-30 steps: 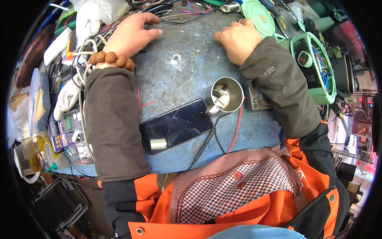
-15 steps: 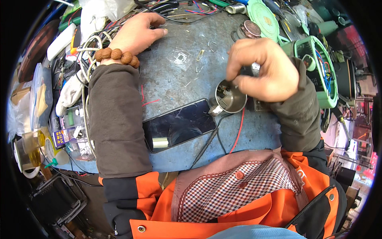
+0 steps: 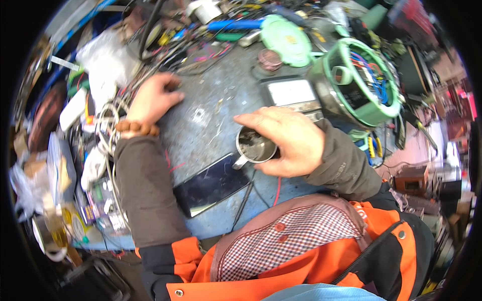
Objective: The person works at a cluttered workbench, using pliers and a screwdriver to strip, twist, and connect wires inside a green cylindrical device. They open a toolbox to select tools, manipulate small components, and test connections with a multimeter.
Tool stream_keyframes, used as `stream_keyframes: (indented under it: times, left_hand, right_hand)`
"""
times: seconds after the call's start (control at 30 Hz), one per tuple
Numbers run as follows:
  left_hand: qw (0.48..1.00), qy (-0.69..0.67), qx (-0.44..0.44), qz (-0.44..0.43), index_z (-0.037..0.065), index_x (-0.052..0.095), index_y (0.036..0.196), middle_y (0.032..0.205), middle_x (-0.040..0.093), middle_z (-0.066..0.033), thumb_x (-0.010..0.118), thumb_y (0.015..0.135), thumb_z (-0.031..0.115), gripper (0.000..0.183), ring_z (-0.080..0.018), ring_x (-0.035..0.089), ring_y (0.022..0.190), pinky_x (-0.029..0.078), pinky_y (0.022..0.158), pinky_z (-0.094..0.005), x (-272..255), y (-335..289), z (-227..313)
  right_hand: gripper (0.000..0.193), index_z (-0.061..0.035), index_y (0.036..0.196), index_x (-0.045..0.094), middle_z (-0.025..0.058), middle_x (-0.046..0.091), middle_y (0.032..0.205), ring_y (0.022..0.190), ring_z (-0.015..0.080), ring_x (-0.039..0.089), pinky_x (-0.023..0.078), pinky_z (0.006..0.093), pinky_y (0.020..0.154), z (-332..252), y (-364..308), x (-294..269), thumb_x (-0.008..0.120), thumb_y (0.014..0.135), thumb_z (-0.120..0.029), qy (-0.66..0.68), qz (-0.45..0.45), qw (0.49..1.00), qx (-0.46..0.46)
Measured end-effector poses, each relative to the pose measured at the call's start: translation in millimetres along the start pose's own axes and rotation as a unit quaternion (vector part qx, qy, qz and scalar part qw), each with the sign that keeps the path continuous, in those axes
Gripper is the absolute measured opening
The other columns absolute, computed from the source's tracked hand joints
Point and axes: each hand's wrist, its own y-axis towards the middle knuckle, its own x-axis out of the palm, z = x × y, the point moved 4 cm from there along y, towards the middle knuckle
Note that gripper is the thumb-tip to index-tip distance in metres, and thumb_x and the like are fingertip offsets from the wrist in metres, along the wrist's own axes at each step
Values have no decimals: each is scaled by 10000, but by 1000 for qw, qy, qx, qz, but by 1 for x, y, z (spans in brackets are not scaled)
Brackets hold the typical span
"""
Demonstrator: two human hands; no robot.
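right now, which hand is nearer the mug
Right. The right hand curves around the mug's right side, thumb and fingers at its rim; the left hand is well away, up and left of it, near the white cables.

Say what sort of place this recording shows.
Probably an electronics repair workshop: an opened green housing with exposed wires, a boxy device with a pale screen, and tangled white cables all suggest it.
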Motion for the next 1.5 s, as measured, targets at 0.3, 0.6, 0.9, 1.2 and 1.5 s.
stream_keyframes:
  times: [0.3,0.6,0.9,1.2,1.5]
  left_hand:
    - [999,-3,-18,30,-5,766,1208,1044,715,-93,871,762,94,469,-223,666,977,542,915,-354,-11,-8,-65]
    - [1000,9,-12,13,4,766,1243,1058,681,-50,855,820,52,434,-170,626,956,526,899,-326,2,12,-51]
    - [998,-1,-34,50,-6,769,1248,1094,703,-38,828,839,34,415,-140,613,889,531,876,-314,3,2,-53]
    - [996,-28,-60,64,10,762,1194,1067,653,-14,812,822,-17,376,-95,526,791,478,760,-270,9,-14,-46]
    - [994,58,-49,74,26,761,1204,1089,670,-31,817,865,37,344,-122,570,852,498,806,-295,7,-10,-42]
  right_hand:
    - [790,44,1438,621,207,691,1170,1030,419,689,564,468,894,-32,-141,-76,936,777,-254,53,140,989,-23]
    - [774,22,1430,650,196,710,1306,1201,303,710,547,394,1051,12,-323,-144,914,756,-253,-123,393,848,334]
    - [804,31,1419,677,231,778,1260,1154,317,766,589,390,1014,217,-318,-252,893,723,-306,18,524,764,377]
    - [483,-12,1189,793,248,783,1213,1179,379,746,591,441,1015,326,-232,-268,801,759,-232,-118,262,773,566]
    - [633,-14,1308,696,288,621,1345,1173,452,707,591,490,1030,387,-245,-227,883,830,-384,-253,307,747,532]
